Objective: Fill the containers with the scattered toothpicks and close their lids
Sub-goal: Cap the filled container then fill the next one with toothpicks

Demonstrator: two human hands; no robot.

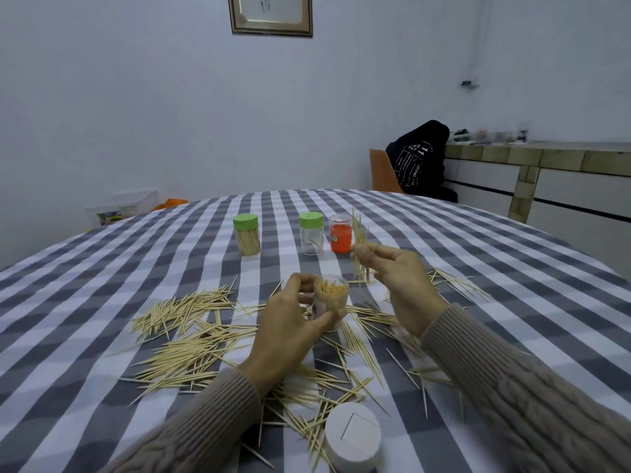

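My left hand (290,322) grips a clear open container (330,302) packed with upright toothpicks, in the middle of the table. Up and to its right, my right hand (396,278) pinches a small bundle of toothpicks (358,244) held upright. Loose toothpicks (184,339) lie scattered across the checked tablecloth around both hands. A white lid (353,436) sits near the front edge. Further back stand a full green-lidded container (246,234), a nearly empty green-lidded container (311,232) and an orange container (340,233) without a lid.
The round table carries a grey and white checked cloth (478,254). An orange chair (384,172) with a black garment over it stands behind the table at the right, beside a low counter (546,175). A plastic bin (129,204) sits by the wall at the left.
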